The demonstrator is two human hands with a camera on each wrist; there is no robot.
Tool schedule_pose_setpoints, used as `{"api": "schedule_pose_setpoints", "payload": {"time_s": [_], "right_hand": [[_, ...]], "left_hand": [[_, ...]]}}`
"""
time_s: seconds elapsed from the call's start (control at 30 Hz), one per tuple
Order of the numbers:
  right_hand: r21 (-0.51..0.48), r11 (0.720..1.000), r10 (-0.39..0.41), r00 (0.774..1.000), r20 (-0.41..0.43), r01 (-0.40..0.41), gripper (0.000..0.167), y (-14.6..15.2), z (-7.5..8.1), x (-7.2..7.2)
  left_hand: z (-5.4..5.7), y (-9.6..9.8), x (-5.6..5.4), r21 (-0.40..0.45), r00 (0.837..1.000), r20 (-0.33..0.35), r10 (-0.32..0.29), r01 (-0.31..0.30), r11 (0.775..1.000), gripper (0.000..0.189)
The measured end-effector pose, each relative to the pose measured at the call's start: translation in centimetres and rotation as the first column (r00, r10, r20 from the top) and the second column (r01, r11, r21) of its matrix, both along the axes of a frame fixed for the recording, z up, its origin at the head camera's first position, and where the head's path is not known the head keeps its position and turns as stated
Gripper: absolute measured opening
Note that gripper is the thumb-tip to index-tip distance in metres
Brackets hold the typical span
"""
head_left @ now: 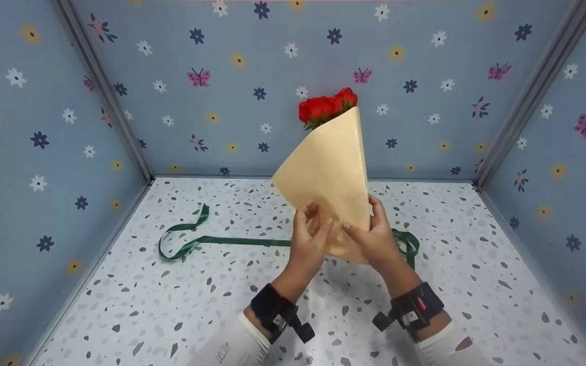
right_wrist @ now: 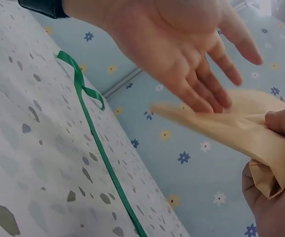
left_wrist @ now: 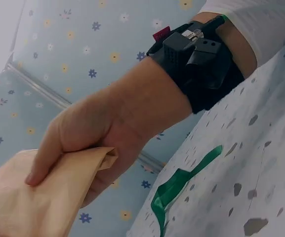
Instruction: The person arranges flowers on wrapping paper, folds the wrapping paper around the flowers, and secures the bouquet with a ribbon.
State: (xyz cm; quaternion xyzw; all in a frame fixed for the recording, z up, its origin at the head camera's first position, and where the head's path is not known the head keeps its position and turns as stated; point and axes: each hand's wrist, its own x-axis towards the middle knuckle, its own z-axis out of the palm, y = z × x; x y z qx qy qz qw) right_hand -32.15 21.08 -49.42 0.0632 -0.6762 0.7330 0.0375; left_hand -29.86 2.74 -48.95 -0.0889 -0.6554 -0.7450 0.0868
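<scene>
A bouquet of red flowers (head_left: pixel 320 109) stands out of the top of a cone of tan wrapping paper (head_left: pixel 327 165), held tilted above the table. My right hand (head_left: pixel 378 240) grips the paper low on its right side, thumb across the front; the left wrist view shows this thumb pressed on the paper, near its folded lower end. My left hand (head_left: pixel 309 240) is at the lower left of the paper. In the right wrist view its fingers (right_wrist: pixel 196 74) are loosely extended, the lower ones at the paper's edge. The paper hides the stems.
A green ribbon (head_left: pixel 242 241) lies across the speckled white table (head_left: pixel 211 310), curled at its left end and looped at the right, passing behind the hands and paper. Blue flower-patterned panels (head_left: pixel 252 117) stand at the back and both sides.
</scene>
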Motion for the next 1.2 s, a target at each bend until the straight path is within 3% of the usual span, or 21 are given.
{"api": "schedule_pose_setpoints", "payload": {"time_s": [0.1,0.23,0.33,0.4,0.47,0.63,0.73,0.83,0.9,0.97,1.03,1.2], "right_hand": [[0.014,0.998,0.056,0.998,-0.034,-0.056,0.09,-1.3,-0.1,0.9],[0.024,0.99,0.14,0.989,-0.055,-0.139,0.089,-2.9,-0.6,1.7],[0.038,0.983,0.18,0.982,-0.065,-0.178,0.089,-4.1,-1.0,2.3],[0.053,0.979,0.199,0.977,-0.07,-0.196,0.087,-4.7,-1.3,2.5],[0.073,0.974,0.222,0.972,-0.082,-0.216,0.084,-5.1,-1.5,2.7],[0.153,0.959,0.261,0.956,-0.132,-0.24,0.067,-5.4,-1.1,3.0],[0.283,0.952,0.173,0.966,-0.191,-0.114,0.055,-5.2,-0.5,3.2],[0.424,0.904,0.052,0.972,-0.228,0.052,0.059,-4.8,-0.2,3.1],[0.476,0.874,0.015,0.975,-0.224,0.096,0.069,-4.5,-0.1,3.1],[0.478,0.875,0.031,0.979,-0.202,0.071,0.08,-4.3,-0.1,2.8],[0.455,0.89,0.069,0.981,-0.179,0.021,0.08,-4.2,-0.2,2.7],[0.389,0.917,0.161,0.976,-0.147,-0.092,0.046,-4.4,-0.9,2.5]], "left_hand": [[0.2,0.5,-0.6,0.154,0.993,0.079,-0.091,0.078,0.985,0.067],[0.7,0.2,-1.4,0.372,0.981,0.096,-0.171,0.124,0.92,0.062],[1.1,-0.6,-1.9,0.478,0.976,0.107,-0.19,0.117,0.871,0.056],[1.3,-1.2,-2.3,0.509,0.975,0.132,-0.178,0.087,0.856,0.053],[1.5,-1.8,-2.5,0.514,0.972,0.167,-0.164,0.055,0.856,0.051],[1.7,-2.9,-3.0,0.466,0.963,0.241,-0.119,-0.007,0.885,0.05],[1.5,-3.1,-3.2,0.446,0.965,0.247,-0.086,-0.034,0.894,0.054],[1.4,-3.1,-3.2,0.46,0.971,0.224,-0.084,-0.029,0.887,0.057],[1.5,-3.3,-3.3,0.477,0.975,0.201,-0.1,-0.008,0.879,0.058],[1.6,-3.6,-3.2,0.492,0.977,0.18,-0.118,0.015,0.871,0.058],[1.8,-4.0,-3.3,0.492,0.978,0.173,-0.12,0.02,0.87,0.058],[2.0,-4.8,-3.6,0.477,0.978,0.195,-0.07,-0.033,0.878,0.056]]}}
